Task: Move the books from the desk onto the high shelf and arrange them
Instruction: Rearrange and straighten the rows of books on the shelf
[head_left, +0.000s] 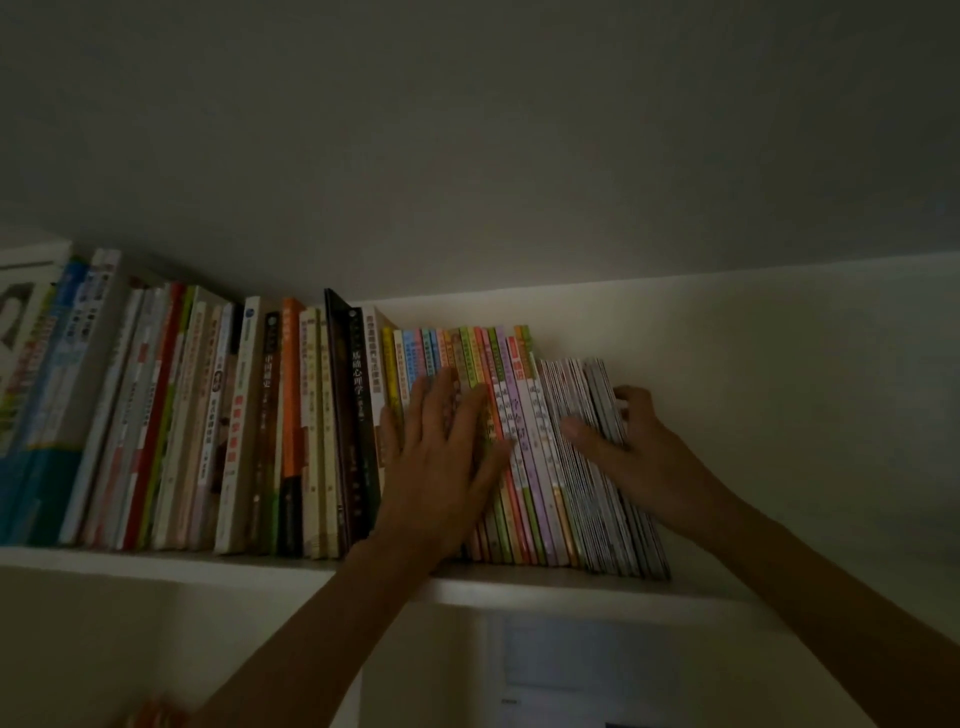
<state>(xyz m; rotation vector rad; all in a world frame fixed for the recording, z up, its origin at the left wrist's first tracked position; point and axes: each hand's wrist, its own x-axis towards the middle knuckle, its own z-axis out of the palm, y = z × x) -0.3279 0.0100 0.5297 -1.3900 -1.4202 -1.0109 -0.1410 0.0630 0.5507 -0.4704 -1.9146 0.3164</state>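
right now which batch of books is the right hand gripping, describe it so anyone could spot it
Look at the high shelf and follow the row to its right end. The thin booklets there, pinched by the right hand, are shorter and greyer than the colourful spines beside them.

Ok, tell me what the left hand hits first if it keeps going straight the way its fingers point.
The left hand lies flat on the colourful thin books, fingers pointing up along their spines. Sliding on, it would run off their tops toward the back wall; depth is unclear.
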